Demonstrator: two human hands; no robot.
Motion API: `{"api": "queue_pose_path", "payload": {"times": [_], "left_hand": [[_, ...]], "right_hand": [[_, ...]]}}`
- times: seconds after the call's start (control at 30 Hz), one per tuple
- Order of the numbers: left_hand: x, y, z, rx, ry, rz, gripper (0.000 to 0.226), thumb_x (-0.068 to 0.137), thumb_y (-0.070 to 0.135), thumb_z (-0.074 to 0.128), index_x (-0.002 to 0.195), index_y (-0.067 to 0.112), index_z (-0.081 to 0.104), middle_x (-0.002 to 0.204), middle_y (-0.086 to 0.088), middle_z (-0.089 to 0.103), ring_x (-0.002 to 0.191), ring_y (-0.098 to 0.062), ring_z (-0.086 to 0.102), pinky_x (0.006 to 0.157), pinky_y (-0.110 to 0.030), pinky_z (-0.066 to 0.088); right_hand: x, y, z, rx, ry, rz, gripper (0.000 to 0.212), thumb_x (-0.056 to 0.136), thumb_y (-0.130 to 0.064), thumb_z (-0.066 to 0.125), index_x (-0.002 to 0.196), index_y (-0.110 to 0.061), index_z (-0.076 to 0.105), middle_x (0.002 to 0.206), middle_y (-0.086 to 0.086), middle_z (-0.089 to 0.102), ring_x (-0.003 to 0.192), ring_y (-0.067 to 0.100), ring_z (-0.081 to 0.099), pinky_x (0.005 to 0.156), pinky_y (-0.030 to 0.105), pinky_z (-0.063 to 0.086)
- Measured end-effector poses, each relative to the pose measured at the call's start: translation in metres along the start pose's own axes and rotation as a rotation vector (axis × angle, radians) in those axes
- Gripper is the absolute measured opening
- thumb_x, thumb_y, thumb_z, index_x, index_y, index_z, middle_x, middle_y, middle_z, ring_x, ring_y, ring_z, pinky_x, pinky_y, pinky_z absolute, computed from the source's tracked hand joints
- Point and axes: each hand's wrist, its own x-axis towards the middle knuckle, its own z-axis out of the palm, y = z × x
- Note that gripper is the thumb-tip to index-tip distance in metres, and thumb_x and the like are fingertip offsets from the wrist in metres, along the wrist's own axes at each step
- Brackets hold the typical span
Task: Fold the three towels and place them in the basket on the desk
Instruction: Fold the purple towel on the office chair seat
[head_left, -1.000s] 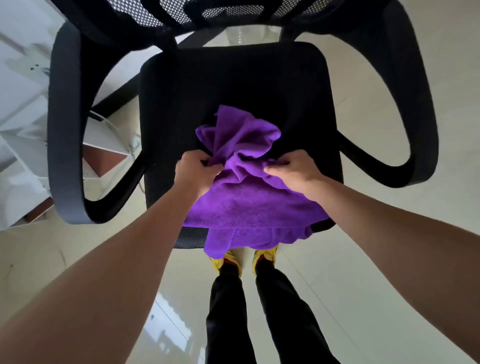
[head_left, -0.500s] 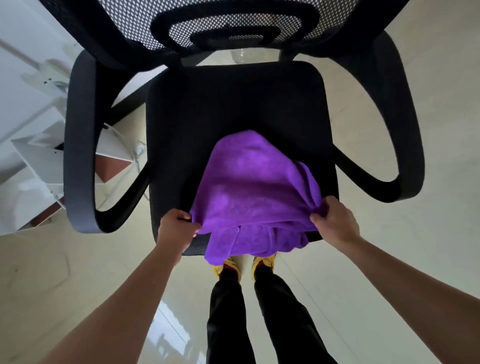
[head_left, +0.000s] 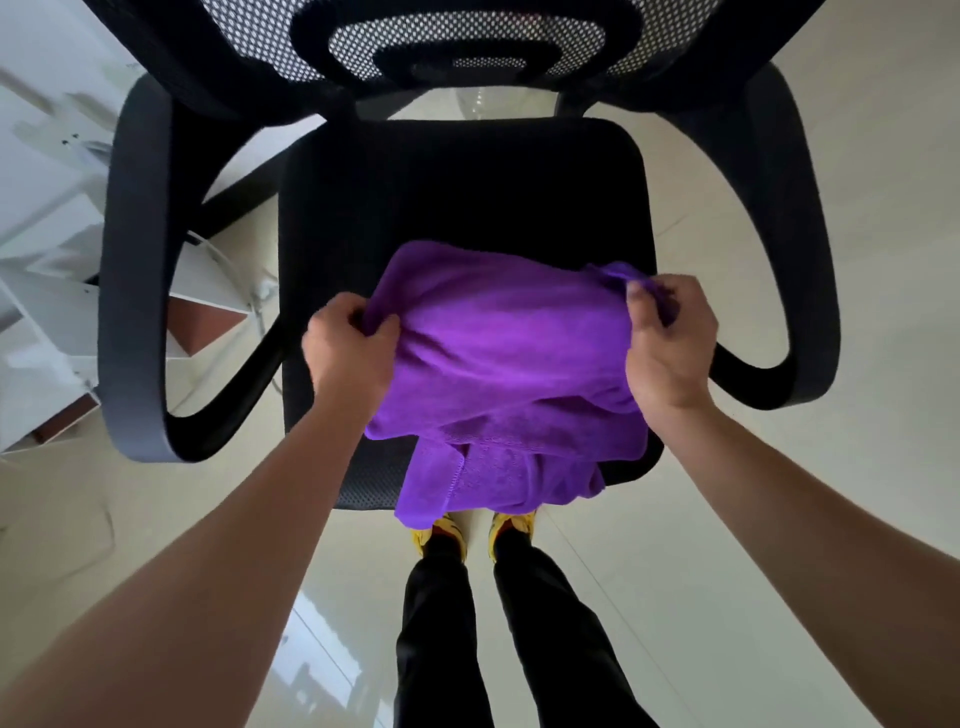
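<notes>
So here's where I'm at: I'm standing right at the front of a black office chair, and the purple towel (head_left: 509, 364) is lying across the front half of the seat (head_left: 457, 197). Its lower part spills over the front edge and hangs down towards my yellow shoes (head_left: 441, 532). My left hand (head_left: 350, 345) has the towel's left edge bunched up in it, fingers curled tight around the cloth with the thumb on top. My right hand (head_left: 667, 343) is doing the same at the far right corner, fingers wrapped round a little wad of fabric that pokes out past my knuckles. The cloth is pulled fairly smooth between the two hands, and both sit just above the seat. Underneath that top layer there's more purple, with a stitched hem (head_left: 460, 467) showing near the seat's front edge. Honestly can't tell if that's the same towel doubled over or another one under it. The armrests loop round on either side, left one (head_left: 135, 270) and right one (head_left: 800, 260), and the mesh backrest (head_left: 467, 41) fills the top of my view. Pale glossy floor (head_left: 779, 519) all around, my black trousers (head_left: 441, 623) at the bottom, and some blurry white furniture (head_left: 47, 208) off to my left.
</notes>
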Motion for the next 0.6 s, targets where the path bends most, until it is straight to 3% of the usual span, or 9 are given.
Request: {"api": "queue_pose_path", "payload": {"times": [0.1, 0.17, 0.2, 0.27, 0.33, 0.4, 0.47, 0.53, 0.6], "left_hand": [[-0.027, -0.019, -0.018, -0.001, -0.027, 0.007, 0.013, 0.078, 0.012, 0.070, 0.076, 0.011, 0.057, 0.057, 0.001, 0.048, 0.056, -0.023, 0.045, 0.057, -0.030, 0.036], [-0.047, -0.045, -0.020, 0.062, -0.168, -0.051, 0.022, 0.076, 0.011, 0.073, 0.070, 0.014, 0.052, 0.057, 0.004, 0.051, 0.057, -0.021, 0.050, 0.054, -0.028, 0.034], [-0.055, -0.057, -0.019, 0.081, -0.243, -0.095, 0.025, 0.074, 0.011, 0.074, 0.068, 0.017, 0.051, 0.060, 0.005, 0.055, 0.062, -0.023, 0.056, 0.055, -0.027, 0.035], [-0.061, -0.077, -0.016, 0.115, -0.365, -0.186, 0.028, 0.069, 0.020, 0.080, 0.074, 0.019, 0.052, 0.067, 0.003, 0.061, 0.073, -0.025, 0.063, 0.059, -0.026, 0.041], [-0.057, -0.082, -0.017, 0.155, -0.343, -0.199, 0.047, 0.060, 0.044, 0.081, 0.091, 0.021, 0.053, 0.081, 0.000, 0.064, 0.079, -0.023, 0.063, 0.069, -0.033, 0.049], [-0.045, -0.075, -0.017, 0.139, -0.230, -0.096, 0.069, 0.054, 0.058, 0.073, 0.113, 0.029, 0.050, 0.102, 0.000, 0.061, 0.092, -0.022, 0.061, 0.084, -0.040, 0.051], [-0.031, -0.059, -0.013, 0.160, -0.246, 0.087, 0.078, 0.059, 0.056, 0.076, 0.128, 0.033, 0.046, 0.121, 0.000, 0.053, 0.111, -0.020, 0.052, 0.096, -0.040, 0.045], [-0.017, -0.042, -0.006, 0.296, -0.389, 0.238, 0.069, 0.065, 0.048, 0.080, 0.126, 0.028, 0.055, 0.125, -0.002, 0.050, 0.119, -0.023, 0.045, 0.101, -0.040, 0.040], [-0.010, -0.029, 0.003, 0.496, -0.495, 0.350, 0.050, 0.070, 0.041, 0.079, 0.112, 0.018, 0.065, 0.119, -0.006, 0.051, 0.115, -0.029, 0.046, 0.097, -0.042, 0.039]], "right_hand": [[-0.019, 0.025, -0.019, -0.109, -0.016, 0.058, 0.017, 0.095, -0.021, 0.056, 0.095, -0.005, 0.057, 0.070, -0.008, 0.049, 0.066, 0.004, 0.051, 0.067, 0.016, 0.039], [-0.033, 0.054, -0.029, -0.285, -0.135, 0.158, 0.019, 0.095, -0.025, 0.056, 0.097, -0.007, 0.059, 0.076, 0.000, 0.056, 0.076, 0.023, 0.056, 0.071, 0.031, 0.040], [-0.041, 0.067, -0.033, -0.382, -0.228, 0.212, 0.018, 0.094, -0.025, 0.056, 0.099, -0.008, 0.060, 0.082, 0.003, 0.061, 0.084, 0.029, 0.058, 0.072, 0.031, 0.038], [-0.051, 0.082, -0.039, -0.544, -0.362, 0.285, 0.017, 0.092, -0.024, 0.058, 0.105, -0.013, 0.061, 0.096, 0.005, 0.068, 0.095, 0.031, 0.061, 0.073, 0.029, 0.035], [-0.051, 0.084, -0.042, -0.623, -0.361, 0.280, 0.022, 0.087, -0.026, 0.060, 0.108, -0.019, 0.059, 0.103, 0.001, 0.068, 0.099, 0.029, 0.061, 0.074, 0.031, 0.038], [-0.043, 0.077, -0.038, -0.597, -0.278, 0.204, 0.027, 0.084, -0.031, 0.063, 0.110, -0.024, 0.058, 0.107, -0.004, 0.065, 0.100, 0.022, 0.061, 0.079, 0.034, 0.044], [-0.030, 0.069, -0.027, -0.470, -0.225, 0.169, 0.031, 0.085, -0.038, 0.064, 0.112, -0.024, 0.059, 0.113, -0.006, 0.064, 0.102, 0.017, 0.061, 0.085, 0.033, 0.046], [-0.015, 0.060, -0.009, -0.384, -0.256, 0.177, 0.044, 0.084, -0.045, 0.066, 0.119, -0.020, 0.059, 0.117, -0.003, 0.065, 0.105, 0.016, 0.062, 0.089, 0.031, 0.045], [0.001, 0.052, 0.009, -0.392, -0.351, 0.227, 0.059, 0.080, -0.050, 0.070, 0.126, -0.017, 0.056, 0.118, 0.002, 0.065, 0.107, 0.019, 0.062, 0.093, 0.033, 0.046]]}}
